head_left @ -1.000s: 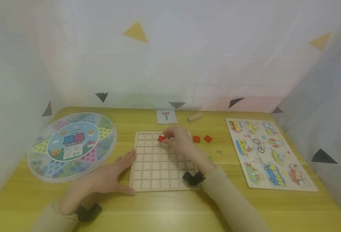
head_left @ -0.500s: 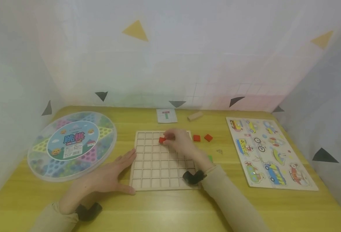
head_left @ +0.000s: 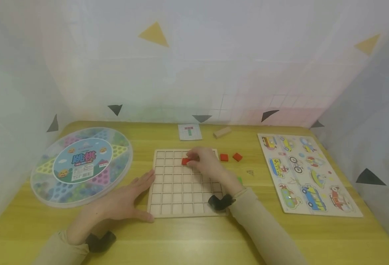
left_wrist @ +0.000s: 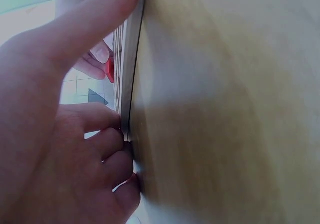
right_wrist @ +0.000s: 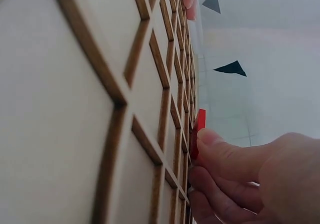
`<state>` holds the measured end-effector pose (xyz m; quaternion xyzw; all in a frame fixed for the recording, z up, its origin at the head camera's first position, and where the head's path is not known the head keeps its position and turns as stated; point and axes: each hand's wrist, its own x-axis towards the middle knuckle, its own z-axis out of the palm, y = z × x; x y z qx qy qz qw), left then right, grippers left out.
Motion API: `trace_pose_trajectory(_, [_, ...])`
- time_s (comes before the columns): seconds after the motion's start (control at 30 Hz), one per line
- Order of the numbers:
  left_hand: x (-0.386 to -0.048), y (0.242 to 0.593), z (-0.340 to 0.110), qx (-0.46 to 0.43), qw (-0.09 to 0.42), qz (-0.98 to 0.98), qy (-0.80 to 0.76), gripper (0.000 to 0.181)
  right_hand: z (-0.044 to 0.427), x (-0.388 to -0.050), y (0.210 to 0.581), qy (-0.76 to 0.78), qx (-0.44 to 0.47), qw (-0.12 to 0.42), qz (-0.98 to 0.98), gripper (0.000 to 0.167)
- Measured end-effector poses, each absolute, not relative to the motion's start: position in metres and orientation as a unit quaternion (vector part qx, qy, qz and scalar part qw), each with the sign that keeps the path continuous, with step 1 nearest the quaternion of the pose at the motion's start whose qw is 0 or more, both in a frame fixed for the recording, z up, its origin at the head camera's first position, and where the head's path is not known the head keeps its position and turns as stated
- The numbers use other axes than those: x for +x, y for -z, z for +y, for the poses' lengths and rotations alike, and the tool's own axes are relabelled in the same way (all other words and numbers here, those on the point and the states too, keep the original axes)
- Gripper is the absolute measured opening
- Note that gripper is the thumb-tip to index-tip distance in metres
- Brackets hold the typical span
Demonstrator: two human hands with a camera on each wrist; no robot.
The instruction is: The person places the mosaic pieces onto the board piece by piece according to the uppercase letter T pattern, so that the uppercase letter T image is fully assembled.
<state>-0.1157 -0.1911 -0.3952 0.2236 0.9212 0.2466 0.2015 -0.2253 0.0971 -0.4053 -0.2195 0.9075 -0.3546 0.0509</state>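
A wooden grid board [head_left: 177, 187] lies flat on the table. My right hand [head_left: 209, 163] pinches a red square tile [head_left: 185, 161] between thumb and fingers over the board's upper rows; in the right wrist view the tile [right_wrist: 201, 121] stands tilted against the grid. My left hand [head_left: 123, 202] rests spread at the board's left edge, thumb at the near corner and fingertips higher up the side. Two more red tiles [head_left: 224, 157] [head_left: 237, 157] lie right of the board. A green piece [head_left: 239, 180] shows partly behind my right wrist.
A round Chinese checkers box [head_left: 81, 167] stands at the left. Behind the board lie a card with a T pattern [head_left: 190, 132] and a small wooden block [head_left: 222, 133]. A vehicle picture puzzle board [head_left: 308, 175] is at the right.
The pinched red tile has shifted slightly to the right and nearer to me, and sits straighter with the grid. My left hand has kept its place at the board's edge.
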Motion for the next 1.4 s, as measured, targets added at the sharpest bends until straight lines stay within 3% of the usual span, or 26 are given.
trace_pose_trajectory(1.4, [-0.1152,0.3954,-0.1894,0.220,0.207,0.920,-0.251,0.121,0.0972,-0.2232,0.4035,0.345,-0.223,0.041,0.911,0.030])
